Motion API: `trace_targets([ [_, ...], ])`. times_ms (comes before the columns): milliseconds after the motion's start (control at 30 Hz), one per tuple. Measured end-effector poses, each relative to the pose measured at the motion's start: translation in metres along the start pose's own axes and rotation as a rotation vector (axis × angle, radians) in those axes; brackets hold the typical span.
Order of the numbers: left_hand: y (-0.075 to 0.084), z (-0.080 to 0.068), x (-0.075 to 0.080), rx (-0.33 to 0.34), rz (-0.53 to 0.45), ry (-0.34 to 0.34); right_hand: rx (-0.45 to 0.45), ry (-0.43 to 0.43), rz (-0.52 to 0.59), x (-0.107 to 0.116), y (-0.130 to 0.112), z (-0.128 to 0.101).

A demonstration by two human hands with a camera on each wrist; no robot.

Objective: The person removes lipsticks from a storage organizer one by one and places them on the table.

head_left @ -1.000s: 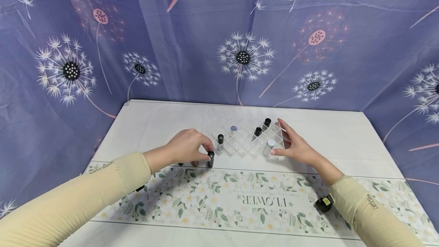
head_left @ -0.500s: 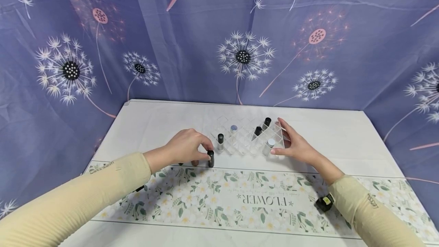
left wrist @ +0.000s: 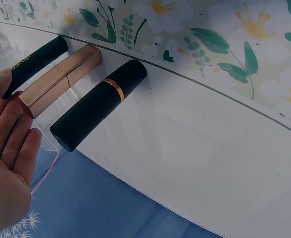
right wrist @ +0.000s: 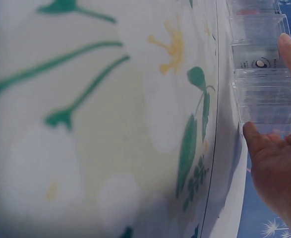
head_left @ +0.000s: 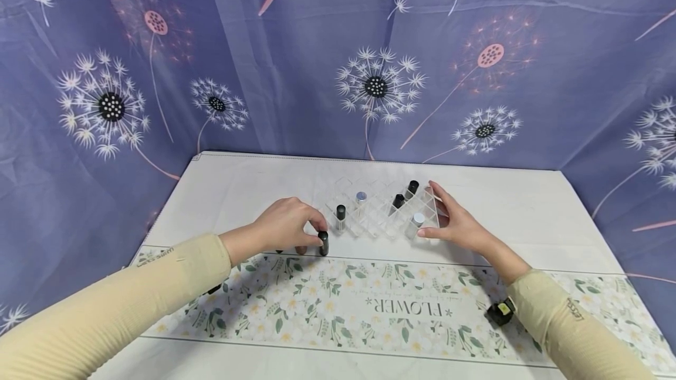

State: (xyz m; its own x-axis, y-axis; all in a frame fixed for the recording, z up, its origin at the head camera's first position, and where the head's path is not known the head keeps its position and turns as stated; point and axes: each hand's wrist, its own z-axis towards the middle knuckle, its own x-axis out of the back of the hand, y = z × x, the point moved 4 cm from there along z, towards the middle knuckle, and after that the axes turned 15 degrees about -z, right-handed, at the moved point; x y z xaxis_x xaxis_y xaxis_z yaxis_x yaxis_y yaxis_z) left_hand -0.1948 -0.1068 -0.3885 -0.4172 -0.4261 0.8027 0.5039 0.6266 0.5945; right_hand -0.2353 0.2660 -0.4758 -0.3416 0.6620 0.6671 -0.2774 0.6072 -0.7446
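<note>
**Standing a dark lipstick beside the clear rack**

Holding the dark lipstick point(head_left: 323, 243) near its top, the left hand point(head_left: 287, 227) has its fingers curled around the tube, which stands upright on the table point(head_left: 528, 210) with its long axis vertical. The clear rack point(head_left: 382, 213) lies to the right of these fingers and a little farther from the person, so the nearest free compartments are just beside the tube, near the black-capped bottle point(head_left: 340, 219) that already stands in the rack. The left hand is clearly the nearer one to this lipstick.

In the left wrist view, three tubes stand together on the table: the dark lipstick point(left wrist: 33, 64) at the fingertips, a gold lipstick point(left wrist: 61, 79) touching it, and a black lipstick with a gold ring point(left wrist: 98, 104) just beside.

The right hand point(head_left: 456, 224) holds nothing; its fingers are straight and spread, and they rest against the right end of the rack, the thumb at the near corner. In the right wrist view, the fingertips point(right wrist: 289, 49) touch the clear wall point(right wrist: 264, 94)
</note>
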Motion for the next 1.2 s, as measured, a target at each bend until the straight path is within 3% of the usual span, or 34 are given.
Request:
trace_targets([
  [467,0.000,0.000,0.006,-0.001,-0.005,-0.023,0.006,0.001,-0.001,0.001,0.003,0.000],
  [1200,0.014,0.027,0.054,-0.096,-0.050,0.064,-0.002,0.003,-0.020,0.001,0.002,0.000],
])
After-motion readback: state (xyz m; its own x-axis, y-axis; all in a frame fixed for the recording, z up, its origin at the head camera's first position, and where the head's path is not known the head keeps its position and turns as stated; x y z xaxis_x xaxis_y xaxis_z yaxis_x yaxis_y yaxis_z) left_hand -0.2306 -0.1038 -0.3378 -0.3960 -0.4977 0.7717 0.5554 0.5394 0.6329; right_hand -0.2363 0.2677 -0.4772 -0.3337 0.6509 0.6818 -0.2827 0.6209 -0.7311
